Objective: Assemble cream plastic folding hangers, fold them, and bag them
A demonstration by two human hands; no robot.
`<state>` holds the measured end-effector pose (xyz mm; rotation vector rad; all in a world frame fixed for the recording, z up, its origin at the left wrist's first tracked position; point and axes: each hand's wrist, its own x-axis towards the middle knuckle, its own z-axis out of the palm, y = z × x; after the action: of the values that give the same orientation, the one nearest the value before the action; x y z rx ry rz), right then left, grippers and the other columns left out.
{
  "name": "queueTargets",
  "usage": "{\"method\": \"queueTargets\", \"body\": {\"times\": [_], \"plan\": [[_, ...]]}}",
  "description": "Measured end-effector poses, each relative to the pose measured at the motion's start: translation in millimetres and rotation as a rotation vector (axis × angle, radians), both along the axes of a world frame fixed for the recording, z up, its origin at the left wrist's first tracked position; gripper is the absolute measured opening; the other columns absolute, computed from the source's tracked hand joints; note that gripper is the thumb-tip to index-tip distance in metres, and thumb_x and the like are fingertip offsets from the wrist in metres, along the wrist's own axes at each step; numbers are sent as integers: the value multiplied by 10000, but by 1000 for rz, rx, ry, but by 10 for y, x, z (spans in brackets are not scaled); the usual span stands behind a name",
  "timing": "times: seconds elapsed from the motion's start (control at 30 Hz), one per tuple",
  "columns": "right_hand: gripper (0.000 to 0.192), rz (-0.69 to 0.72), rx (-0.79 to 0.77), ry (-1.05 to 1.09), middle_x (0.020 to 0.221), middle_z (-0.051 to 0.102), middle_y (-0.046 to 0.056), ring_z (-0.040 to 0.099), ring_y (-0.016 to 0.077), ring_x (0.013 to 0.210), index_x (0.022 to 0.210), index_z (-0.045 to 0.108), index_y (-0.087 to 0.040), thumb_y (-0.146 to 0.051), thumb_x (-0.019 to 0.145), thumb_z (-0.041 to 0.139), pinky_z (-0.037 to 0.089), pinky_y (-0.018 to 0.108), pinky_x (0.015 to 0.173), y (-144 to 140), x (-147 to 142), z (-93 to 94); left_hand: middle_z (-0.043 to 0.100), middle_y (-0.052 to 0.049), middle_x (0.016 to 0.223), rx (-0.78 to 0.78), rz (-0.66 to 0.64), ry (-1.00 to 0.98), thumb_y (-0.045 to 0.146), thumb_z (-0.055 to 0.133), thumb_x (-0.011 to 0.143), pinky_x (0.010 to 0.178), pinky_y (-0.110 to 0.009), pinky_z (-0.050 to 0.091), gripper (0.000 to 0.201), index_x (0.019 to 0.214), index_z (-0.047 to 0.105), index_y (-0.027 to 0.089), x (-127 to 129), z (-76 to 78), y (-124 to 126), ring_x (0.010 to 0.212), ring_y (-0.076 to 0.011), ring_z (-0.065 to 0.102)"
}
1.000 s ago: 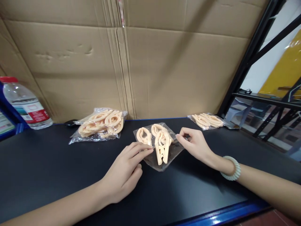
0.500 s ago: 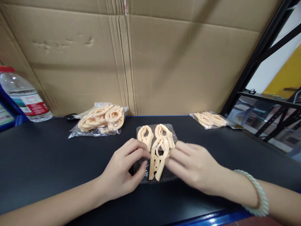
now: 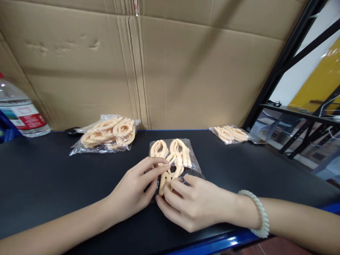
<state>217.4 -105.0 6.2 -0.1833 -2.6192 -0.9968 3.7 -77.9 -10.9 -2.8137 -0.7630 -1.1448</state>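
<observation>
A clear plastic bag (image 3: 195, 162) lies flat in front of me, with large beige plastic clothes pegs (image 3: 159, 148) side by side in its far part. Another beige clothes peg (image 3: 178, 173) lies lengthwise at the near edge of the bag, its jaw end reaching the pegs inside. My left hand (image 3: 138, 182) is closed at the left side, fingertips on the bag's edge beside this peg; its thumb is partly hidden. My right hand (image 3: 190, 203) curls over the near legs of the peg, fingers closed around them and covering part of them.
A fuller bag of pegs (image 3: 108, 132) lies at the back left, a flatter bag of pegs (image 3: 231, 134) at the back right. A water bottle (image 3: 23, 109) stands far left. Cardboard (image 3: 199, 71) walls off the black table (image 3: 53, 184); a black metal rack (image 3: 281, 71) rises at right.
My right hand has moved left and nearer to me, from beside the peg onto its legs. The peg has shifted away, more under the bag's edge. My left fingertips have come onto the edge.
</observation>
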Motion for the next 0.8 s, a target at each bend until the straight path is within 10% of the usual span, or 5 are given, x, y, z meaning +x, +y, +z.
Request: {"method": "queueTargets", "body": {"times": [0.3, 0.47, 0.8], "plan": [[230, -161, 120, 162, 761, 642, 101, 567, 192, 687, 793, 664, -87, -75, 902, 462, 400, 311, 512, 139, 51, 15, 611, -95, 1236, 40, -35, 3, -49, 391, 847, 934, -396, 530, 557, 1309, 516, 235, -16, 16, 16, 1111, -211, 591], [273, -410, 137, 184, 1023, 629, 163, 537, 232, 849, 952, 666, -61, -26, 897, 400, 437, 363, 629, 183, 52, 32, 588, -98, 1292, 12, -50, 18, -41, 396, 864, 974, -407, 499, 542, 1322, 498, 230, 4, 24, -11, 1157, -215, 569], [442, -332, -789, 251, 1143, 501, 79, 472, 205, 1078, 1146, 558, -200, -10, 747, 569, 425, 395, 951, 502, 890, 360, 621, -62, 1087, -183, -104, 15, -10, 389, 753, 873, -325, 505, 336, 979, 521, 201, -290, 321, 74, 1023, -195, 589]]}}
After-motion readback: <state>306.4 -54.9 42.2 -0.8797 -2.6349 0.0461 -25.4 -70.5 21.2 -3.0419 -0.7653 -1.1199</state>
